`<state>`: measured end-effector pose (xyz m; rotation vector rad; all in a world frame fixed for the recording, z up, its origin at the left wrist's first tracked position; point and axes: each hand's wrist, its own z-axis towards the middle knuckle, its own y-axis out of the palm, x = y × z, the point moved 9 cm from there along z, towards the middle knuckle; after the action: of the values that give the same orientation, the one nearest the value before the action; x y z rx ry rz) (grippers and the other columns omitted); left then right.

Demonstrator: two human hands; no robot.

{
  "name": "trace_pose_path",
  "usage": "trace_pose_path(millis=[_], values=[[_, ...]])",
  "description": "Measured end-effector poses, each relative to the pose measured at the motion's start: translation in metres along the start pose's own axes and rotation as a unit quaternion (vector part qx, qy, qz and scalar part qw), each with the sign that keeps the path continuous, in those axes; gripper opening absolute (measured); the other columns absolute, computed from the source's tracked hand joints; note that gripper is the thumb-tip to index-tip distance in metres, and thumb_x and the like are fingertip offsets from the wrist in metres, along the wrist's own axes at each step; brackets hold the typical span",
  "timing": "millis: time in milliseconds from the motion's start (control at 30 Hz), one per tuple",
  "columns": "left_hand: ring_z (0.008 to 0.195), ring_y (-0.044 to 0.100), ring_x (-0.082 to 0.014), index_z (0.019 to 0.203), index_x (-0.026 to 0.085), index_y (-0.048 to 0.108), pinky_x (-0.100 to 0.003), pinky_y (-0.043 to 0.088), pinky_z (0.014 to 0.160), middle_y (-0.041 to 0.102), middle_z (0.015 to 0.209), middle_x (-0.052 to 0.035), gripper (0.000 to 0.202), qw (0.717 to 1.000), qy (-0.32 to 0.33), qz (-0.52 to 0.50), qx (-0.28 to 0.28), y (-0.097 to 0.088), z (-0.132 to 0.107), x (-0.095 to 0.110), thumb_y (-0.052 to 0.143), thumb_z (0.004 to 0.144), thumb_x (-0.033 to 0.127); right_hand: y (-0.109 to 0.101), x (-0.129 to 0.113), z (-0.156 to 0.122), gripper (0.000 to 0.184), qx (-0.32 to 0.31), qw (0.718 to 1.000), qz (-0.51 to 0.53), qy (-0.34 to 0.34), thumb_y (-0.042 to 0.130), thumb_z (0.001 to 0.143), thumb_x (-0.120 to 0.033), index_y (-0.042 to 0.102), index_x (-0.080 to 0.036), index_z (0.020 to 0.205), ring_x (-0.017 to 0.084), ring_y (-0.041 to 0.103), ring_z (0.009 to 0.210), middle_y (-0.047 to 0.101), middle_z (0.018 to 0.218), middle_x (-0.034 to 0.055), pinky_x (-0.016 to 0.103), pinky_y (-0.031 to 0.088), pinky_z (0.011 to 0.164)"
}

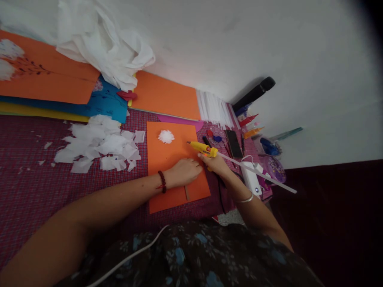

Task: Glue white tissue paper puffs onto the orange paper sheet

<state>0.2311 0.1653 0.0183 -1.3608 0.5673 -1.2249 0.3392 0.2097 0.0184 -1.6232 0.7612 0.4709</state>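
Head view: the left forearm reaches in from the near left, a dark beaded bracelet (162, 181) at the wrist, and the left hand (186, 172) lies palm down, fingers curled, over the right part of an orange sheet (167, 161); whether those fingers pinch anything I cannot tell. From the near right comes the other forearm, its right hand (216, 163) wrapped around a yellow glue gun (204, 149), nozzle pointing left over the sheet's right side. A long, pale, translucent glue stick (269, 179) juts from its back, and a small red glow shows near the grip. The sheet lies on a checked cloth (32, 159), bearing a round, fringed white tuft (166, 136) at its far side and a narrow brown strip (187, 193) nearer, just beside the left hand.
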Motion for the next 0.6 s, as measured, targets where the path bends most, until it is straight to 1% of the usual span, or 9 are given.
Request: trace_pose_path(millis=[100, 133, 233, 300, 400, 500, 600], values=[[0.093, 0.07, -0.0228, 0.094, 0.011, 0.069, -0.037, 0.055, 0.085, 0.075, 0.097, -0.0131, 0.017, 1.0, 0.004, -0.006, -0.001, 0.0, 0.0, 0.0, 0.053, 0.099, 0.017, -0.002, 0.009, -0.002, 0.036, 0.001, 0.999, 0.018, 0.044, 0.065, 0.076, -0.056, 0.06, -0.021, 0.082, 0.013, 0.047, 0.057, 0.052, 0.061, -0.0027, 0.026, 0.038, 0.051], [0.093, 0.07, -0.0229, 0.095, 0.011, 0.069, -0.037, 0.055, 0.086, 0.075, 0.097, -0.013, 0.017, 1.0, 0.005, -0.008, -0.002, 0.0, 0.0, 0.0, 0.053, 0.099, 0.017, -0.002, 0.009, -0.004, 0.037, -0.006, 0.998, 0.025, 0.05, 0.065, 0.076, -0.057, 0.059, -0.021, 0.082, 0.013, 0.045, 0.055, 0.05, 0.059, -0.0036, 0.026, 0.037, 0.05], [0.094, 0.07, -0.0241, 0.097, 0.01, 0.07, -0.038, 0.055, 0.085, 0.075, 0.099, -0.013, 0.02, 1.0, 0.002, -0.01, -0.004, 0.001, 0.0, 0.0, 0.051, 0.099, 0.016, 0.002, 0.003, -0.007, 0.037, -0.038, 0.997, 0.058, 0.043, 0.065, 0.074, -0.056, 0.059, -0.022, 0.084, 0.012, 0.041, 0.051, 0.047, 0.057, -0.0057, 0.026, 0.035, 0.048], [0.093, 0.07, -0.0247, 0.099, 0.01, 0.07, -0.039, 0.055, 0.085, 0.075, 0.099, -0.0129, 0.022, 1.0, 0.0, -0.009, -0.01, 0.002, 0.0, 0.0, 0.049, 0.1, 0.017, 0.004, 0.0, -0.007, 0.036, -0.046, 0.996, 0.067, 0.037, 0.065, 0.073, -0.056, 0.058, -0.022, 0.085, 0.011, 0.04, 0.051, 0.047, 0.057, -0.0059, 0.026, 0.034, 0.048], [0.094, 0.07, -0.0245, 0.1, 0.01, 0.07, -0.038, 0.054, 0.085, 0.074, 0.099, -0.013, 0.022, 1.0, -0.002, -0.009, -0.019, 0.002, 0.0, 0.001, 0.049, 0.1, 0.018, 0.004, 0.006, -0.005, 0.038, -0.036, 0.997, 0.054, 0.045, 0.065, 0.071, -0.058, 0.056, -0.023, 0.082, 0.011, 0.041, 0.052, 0.047, 0.058, -0.0052, 0.026, 0.032, 0.048], [0.093, 0.069, -0.024, 0.1, 0.009, 0.069, -0.038, 0.054, 0.085, 0.074, 0.099, -0.0137, 0.021, 1.0, 0.0, -0.013, -0.012, 0.002, 0.001, 0.001, 0.05, 0.099, 0.016, 0.005, 0.017, -0.002, 0.043, -0.025, 0.997, 0.043, 0.064, 0.065, 0.068, -0.062, 0.054, -0.022, 0.08, 0.011, 0.041, 0.052, 0.048, 0.059, -0.005, 0.026, 0.033, 0.049], [0.092, 0.068, -0.0235, 0.1, 0.009, 0.069, -0.038, 0.053, 0.085, 0.074, 0.1, -0.0136, 0.02, 1.0, 0.001, -0.012, -0.006, 0.003, 0.001, -0.001, 0.049, 0.099, 0.014, 0.003, 0.018, -0.001, 0.043, -0.021, 0.998, 0.024, 0.062, 0.064, 0.068, -0.063, 0.053, -0.022, 0.077, 0.011, 0.042, 0.052, 0.048, 0.059, -0.0047, 0.026, 0.033, 0.049]])
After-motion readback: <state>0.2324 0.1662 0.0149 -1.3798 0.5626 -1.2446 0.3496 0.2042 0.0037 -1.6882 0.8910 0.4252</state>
